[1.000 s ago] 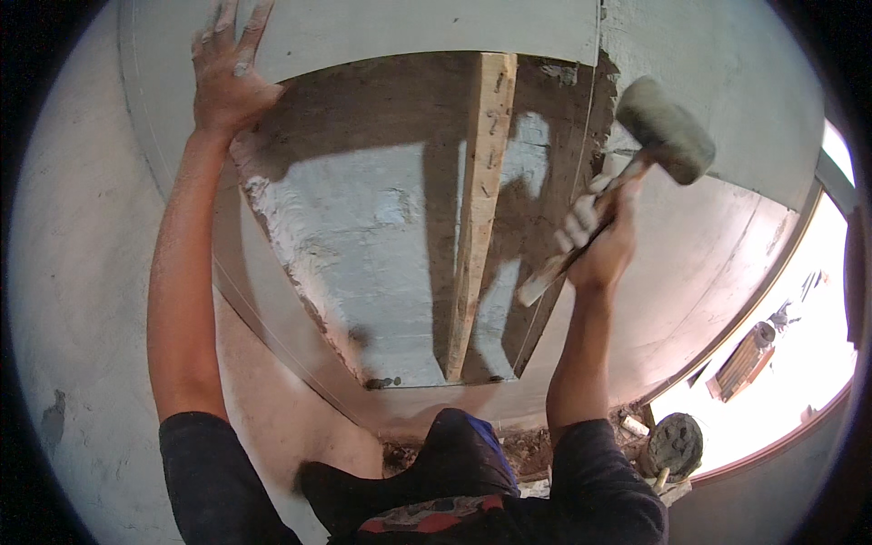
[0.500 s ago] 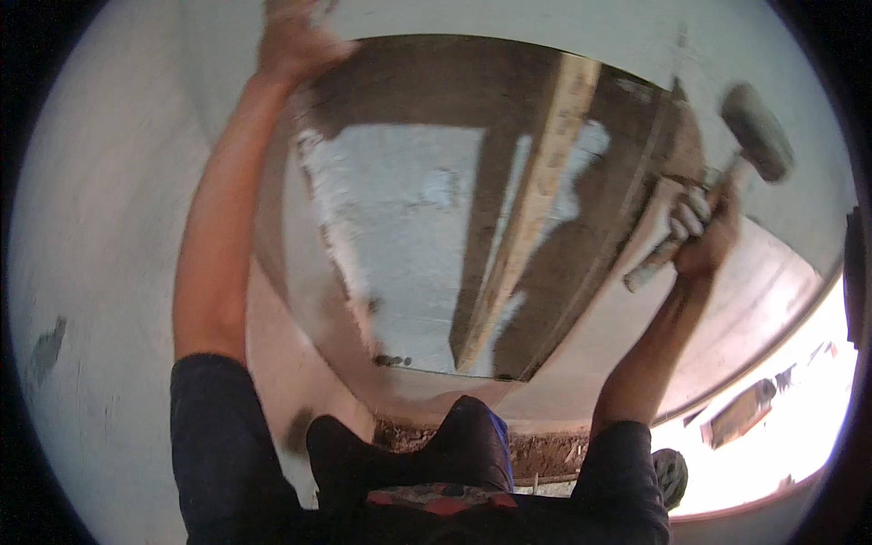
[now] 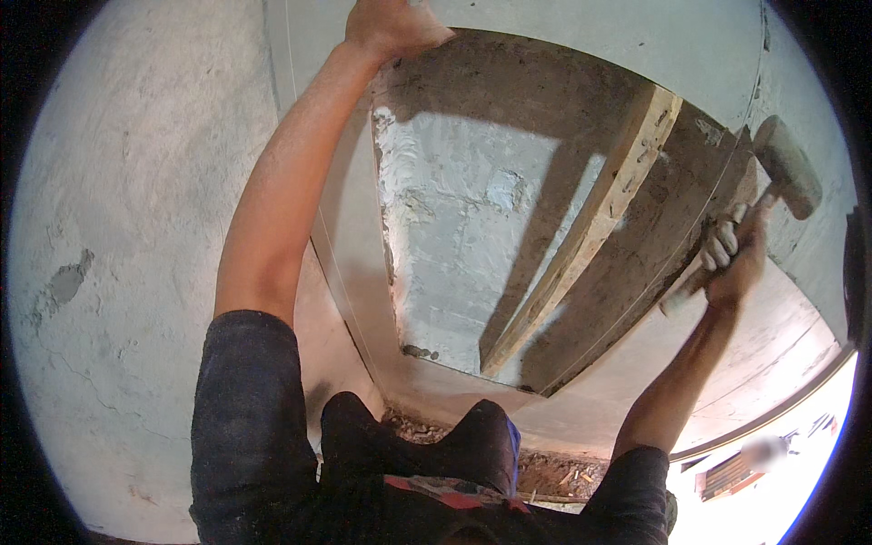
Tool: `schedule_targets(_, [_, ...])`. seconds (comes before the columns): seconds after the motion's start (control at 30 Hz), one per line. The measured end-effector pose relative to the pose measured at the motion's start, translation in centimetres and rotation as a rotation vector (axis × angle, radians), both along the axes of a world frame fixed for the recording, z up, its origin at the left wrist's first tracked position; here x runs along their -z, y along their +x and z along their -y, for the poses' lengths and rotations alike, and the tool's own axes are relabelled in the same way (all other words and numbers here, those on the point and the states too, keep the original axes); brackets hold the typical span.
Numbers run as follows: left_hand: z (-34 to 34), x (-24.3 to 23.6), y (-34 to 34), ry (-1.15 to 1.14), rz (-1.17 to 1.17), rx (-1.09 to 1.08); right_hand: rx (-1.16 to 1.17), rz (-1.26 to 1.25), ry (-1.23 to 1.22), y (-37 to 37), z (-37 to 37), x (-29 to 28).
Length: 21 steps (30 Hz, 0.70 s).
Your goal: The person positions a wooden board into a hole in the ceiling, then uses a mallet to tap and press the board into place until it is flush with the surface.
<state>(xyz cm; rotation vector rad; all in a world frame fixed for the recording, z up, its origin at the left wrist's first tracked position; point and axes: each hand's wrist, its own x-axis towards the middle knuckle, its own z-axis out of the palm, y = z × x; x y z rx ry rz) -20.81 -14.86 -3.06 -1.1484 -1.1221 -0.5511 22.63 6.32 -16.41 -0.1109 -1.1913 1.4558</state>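
Rubber mallet (image 3: 787,167) is held raised at the upper right of the view, its pale cylindrical head close to the grey plastered wall (image 3: 563,45) beside the right edge of a rectangular opening. The right hand (image 3: 734,259) is closed firmly round the lower part of the wooden handle, fingers wrapped and wrist cocked back. The left hand (image 3: 392,25) is laid against the wall at the upper left corner of the opening; whether its fingers are spread flat or hooked over the edge cannot be told, since they are cut off by the frame. A rough wooden plank (image 3: 595,218) is seen leaning diagonally inside the recess, with a whitish block wall (image 3: 454,236) behind it. Rubble (image 3: 545,472) lies on the ground below. The mallet is judged to be head-heavy, with most of its weight at the far end, so a grip low on the handle gives swing while a grip nearer the head would give control. The handle appears stiff and dry, not slippery, and the head blunt and slightly yielding, so that the plaster edge is likely to be jarred rather than chipped sharply.
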Motion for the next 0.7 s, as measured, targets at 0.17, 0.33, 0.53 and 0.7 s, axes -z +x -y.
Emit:
schedule_targets(0.17, [-0.2, -0.6, 0.9, -0.01, 0.007, 0.037, 0.005, -0.149, 0.074, 0.6, 1.4, -1.4])
schedule_targets(0.33, [0.1, -0.6, 0.1, -0.016, -0.016, 0.009, 0.036, 0.074, -0.014, 0.2, 1.2, -1.2])
schedule_targets(0.53, [-0.2, -0.8, 0.7, -0.015, -0.022, 0.029, 0.18, -0.039, -0.072, -1.6, 1.7, -1.6])
schedule_targets(0.7, [0.7, -0.1, 0.5, -0.035, 0.032, 0.033, 0.144, 0.068, -0.002, -0.5, 2.5, -2.3])
